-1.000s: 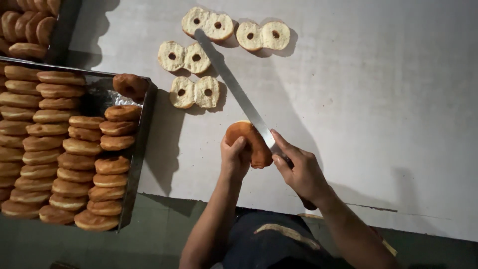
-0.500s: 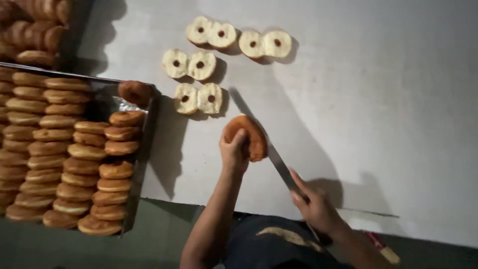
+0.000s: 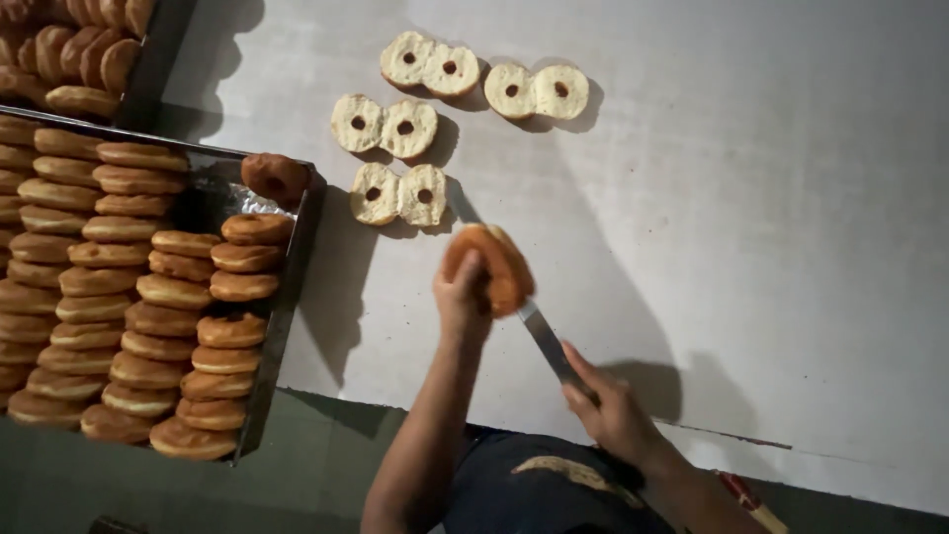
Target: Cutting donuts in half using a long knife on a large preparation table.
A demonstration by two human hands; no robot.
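Left hand (image 3: pixel 463 297) gripping doughnut (image 3: pixel 491 267), right hand (image 3: pixel 613 410) holding knife (image 3: pixel 534 321) through it

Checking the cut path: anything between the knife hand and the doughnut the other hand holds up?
Nothing visible. The left hand holds the doughnut on edge above the table. The right hand grips the knife, whose blade already passes through the doughnut; only bare blade lies between.

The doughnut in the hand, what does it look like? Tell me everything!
The doughnut is round, golden brown and crusty, standing on edge above the white table. The left hand grips its near side. A long knife, held by the right hand, runs through it, its tip poking out behind. Its hole is hidden from here.
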